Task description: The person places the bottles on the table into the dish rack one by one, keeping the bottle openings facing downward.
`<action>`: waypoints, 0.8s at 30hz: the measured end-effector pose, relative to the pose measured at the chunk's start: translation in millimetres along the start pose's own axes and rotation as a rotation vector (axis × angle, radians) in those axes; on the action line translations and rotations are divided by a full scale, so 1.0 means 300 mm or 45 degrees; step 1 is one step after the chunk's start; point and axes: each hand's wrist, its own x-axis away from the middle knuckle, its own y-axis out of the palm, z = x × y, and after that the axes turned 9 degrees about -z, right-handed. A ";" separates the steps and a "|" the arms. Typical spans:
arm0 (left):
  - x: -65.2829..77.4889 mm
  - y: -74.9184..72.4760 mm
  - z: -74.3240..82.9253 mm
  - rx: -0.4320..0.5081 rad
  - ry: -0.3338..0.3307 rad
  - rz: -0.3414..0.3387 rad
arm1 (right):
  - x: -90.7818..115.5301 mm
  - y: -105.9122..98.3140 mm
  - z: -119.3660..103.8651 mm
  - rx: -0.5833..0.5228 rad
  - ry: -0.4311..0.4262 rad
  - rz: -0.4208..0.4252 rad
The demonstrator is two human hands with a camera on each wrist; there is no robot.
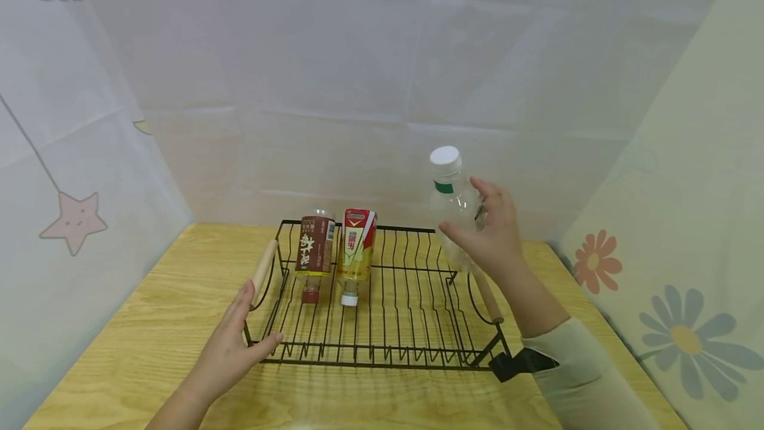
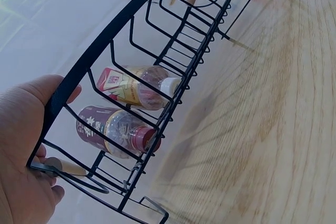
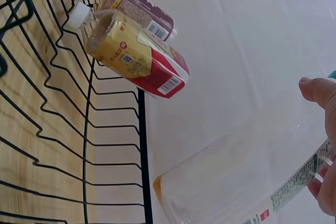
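Note:
In the head view, my right hand grips a clear plastic bottle with a white cap and a green band. The bottle is held cap up over the right side of a black wire dish rack. My left hand holds the rack's front left corner, its thumb over the black bar and fingers below by the wooden handle. Two bottles stand cap down in the rack's left half: one with a dark maroon label and red cap, one with a red-and-yellow label and white cap.
A wood-grain table carries the rack. The rack's right wooden handle is just below my right forearm. Pale cloth hangs behind and along both sides, printed with a star and flowers.

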 end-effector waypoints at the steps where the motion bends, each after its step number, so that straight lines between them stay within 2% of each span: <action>1: 0.000 0.000 0.001 0.002 -0.001 -0.003 | 0.001 0.007 -0.002 -0.005 -0.002 -0.011; 9: 0.001 -0.016 0.008 -0.058 0.016 -0.033 | 0.007 0.057 -0.016 -0.057 -0.011 -0.052; 13: -0.012 -0.034 0.029 -0.064 0.023 -0.049 | 0.016 0.080 -0.030 -0.025 -0.023 -0.086; 15: -0.026 -0.040 0.048 -0.068 0.034 -0.042 | 0.022 0.092 -0.040 0.000 -0.026 -0.099; 20: -0.070 -0.052 0.124 -0.092 0.125 -0.023 | 0.035 0.127 -0.053 0.027 0.000 -0.146; 24: -0.112 -0.056 0.190 -0.064 0.177 -0.069 | 0.047 0.144 -0.063 0.041 0.029 -0.199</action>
